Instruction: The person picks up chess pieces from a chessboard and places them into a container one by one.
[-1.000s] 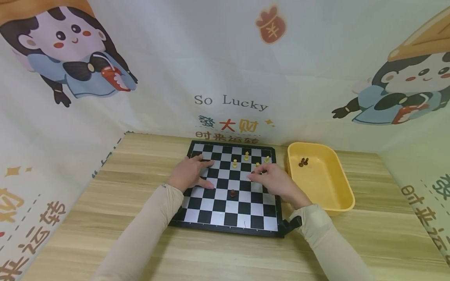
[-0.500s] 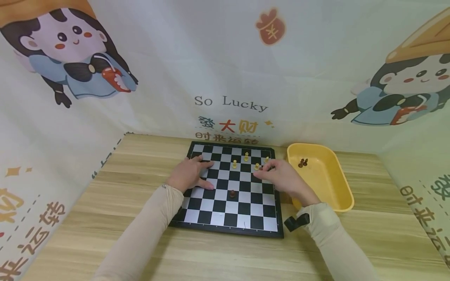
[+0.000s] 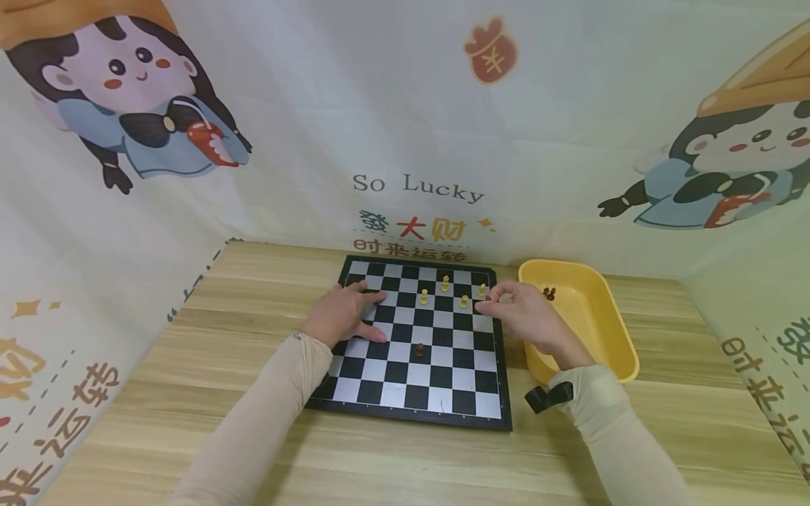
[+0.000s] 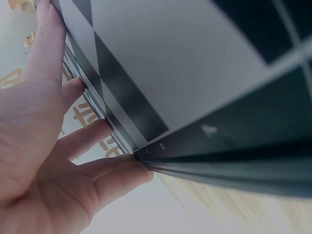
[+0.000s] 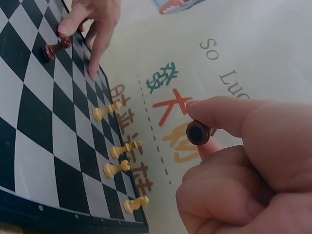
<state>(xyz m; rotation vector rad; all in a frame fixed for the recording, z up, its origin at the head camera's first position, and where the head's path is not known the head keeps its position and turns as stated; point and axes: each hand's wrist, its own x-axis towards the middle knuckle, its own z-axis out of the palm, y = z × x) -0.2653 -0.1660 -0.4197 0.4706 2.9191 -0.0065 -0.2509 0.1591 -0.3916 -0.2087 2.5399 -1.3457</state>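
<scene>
A black and white chessboard (image 3: pixel 395 372) lies on the wooden table. My left hand (image 3: pixel 340 314) rests on its left side, fingers spread; in the left wrist view, fingertips (image 4: pixel 139 170) touch the board's edge. Above the board's right edge, my right hand (image 3: pixel 534 320) pinches a dark brown chess piece (image 5: pixel 198 133) between thumb and fingers, its round base facing the right wrist camera. Several pale yellow chess pieces (image 3: pixel 446 283) stand on the far right part of the board. One brown chess piece (image 3: pixel 420 349) stands nearer the middle.
A yellow plastic bin (image 3: pixel 588 316) stands right of the board, partly behind my right hand. A few brown chess pieces (image 3: pixel 550 294) lie inside it. A printed cloth (image 3: pixel 304 140) hangs behind the table (image 3: pixel 209 337) and at its sides.
My right hand has moved right with the brown chess piece, from above the board's squares to its right edge beside the bin. My left hand stays in place.
</scene>
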